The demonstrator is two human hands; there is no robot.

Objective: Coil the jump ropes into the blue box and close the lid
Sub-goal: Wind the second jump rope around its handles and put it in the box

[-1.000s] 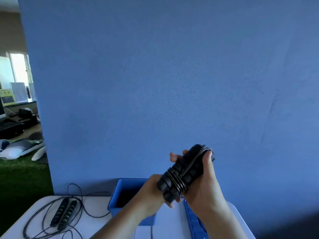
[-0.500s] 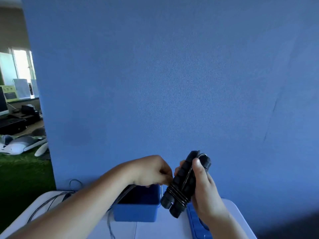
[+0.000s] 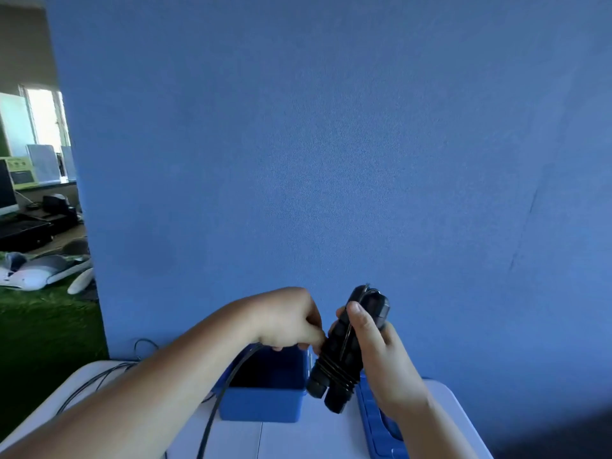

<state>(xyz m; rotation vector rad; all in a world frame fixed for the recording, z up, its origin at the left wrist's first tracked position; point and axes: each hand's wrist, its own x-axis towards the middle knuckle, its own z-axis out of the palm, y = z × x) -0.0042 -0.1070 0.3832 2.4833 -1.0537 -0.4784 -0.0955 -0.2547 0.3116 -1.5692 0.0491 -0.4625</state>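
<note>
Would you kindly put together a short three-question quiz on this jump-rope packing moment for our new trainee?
1. Fill in: the left hand holds the loose black ___ that hangs down in front of the box.
2. Which hand grips the black handles? A. left hand B. right hand C. neither
3. True or false: the blue box stands open, and its lid lies beside it on the table.

Key: 1. cord; 2. B; 3. true
</note>
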